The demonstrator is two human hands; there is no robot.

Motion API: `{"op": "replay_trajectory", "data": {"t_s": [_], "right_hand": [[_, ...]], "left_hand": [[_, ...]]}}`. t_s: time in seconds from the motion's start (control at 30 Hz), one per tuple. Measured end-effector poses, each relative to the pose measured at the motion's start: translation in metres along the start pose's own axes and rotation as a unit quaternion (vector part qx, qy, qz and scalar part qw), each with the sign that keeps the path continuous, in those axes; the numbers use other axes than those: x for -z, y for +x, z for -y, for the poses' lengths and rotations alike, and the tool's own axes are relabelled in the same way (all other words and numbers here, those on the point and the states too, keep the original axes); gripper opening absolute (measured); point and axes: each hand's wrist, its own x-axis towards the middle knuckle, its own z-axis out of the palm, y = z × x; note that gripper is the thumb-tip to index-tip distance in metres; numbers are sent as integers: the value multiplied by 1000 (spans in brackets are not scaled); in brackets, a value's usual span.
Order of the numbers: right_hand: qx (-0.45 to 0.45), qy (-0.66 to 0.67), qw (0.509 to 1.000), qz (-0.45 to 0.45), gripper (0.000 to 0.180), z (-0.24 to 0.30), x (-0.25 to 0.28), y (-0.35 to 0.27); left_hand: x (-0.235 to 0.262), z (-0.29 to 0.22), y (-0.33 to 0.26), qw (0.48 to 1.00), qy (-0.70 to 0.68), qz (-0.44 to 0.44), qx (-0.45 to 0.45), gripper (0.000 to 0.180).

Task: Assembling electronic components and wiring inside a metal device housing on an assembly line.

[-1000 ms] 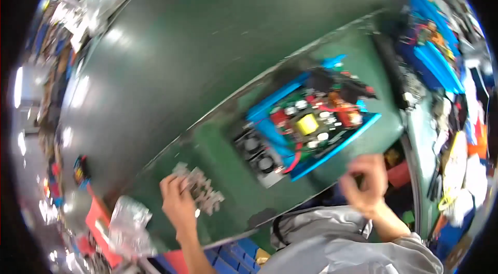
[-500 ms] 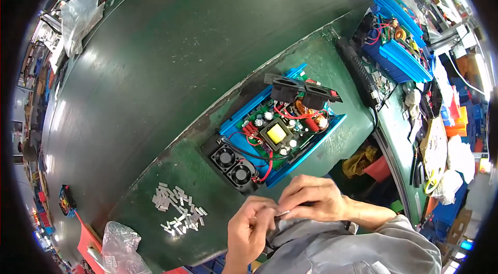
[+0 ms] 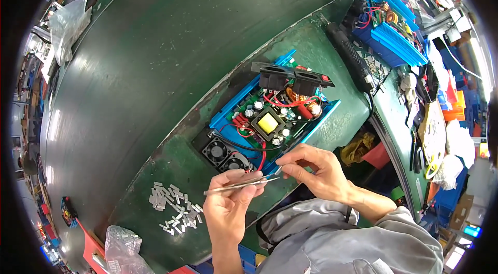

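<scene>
Green bench carries a blue open case of electronics near its front edge. Left hand is closed around metal tweezers; right hand pinches their tip. Small metal clips lie beside the left hand.

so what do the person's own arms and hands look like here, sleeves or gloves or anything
Both hands are bare: no gloves, rings or watch show on the left hand or the right hand. The left forearm is uncovered as far as the lower edge. The right forearm is bare up to a loose grey sleeve, pushed back near the elbow. No cables or markings show on either.
</scene>
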Motion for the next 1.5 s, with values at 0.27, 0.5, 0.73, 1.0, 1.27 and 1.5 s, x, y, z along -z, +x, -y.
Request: {"op": "replay_trajectory", "data": {"t_s": [0.27, 0.5, 0.73, 1.0, 1.27, 1.5], "right_hand": [[-15, 23, 1000, -9, 17, -2, 3, -1], [177, -450, 786, -385, 27, -24, 93, 13], [88, -557, 735, -376, 48, -43, 156, 43], [-17, -478, 811, -337, 68, -46, 152, 2], [-342, 114, 908, -213, 47, -57, 84, -130], [-232, -62, 970, -48, 53, -73, 27, -149]], "left_hand": [[-8, 10, 3, 997, 59, -19, -34, 22], [-5, 29, 12, 942, 263, -52, -203, 13], [-22, 47, 31, 857, 368, 23, -359, 17], [-22, 53, 33, 821, 426, 19, -380, 19], [-30, 52, 32, 802, 463, 22, -376, 15], [-41, 49, 33, 781, 509, -1, -362, 9]]}}
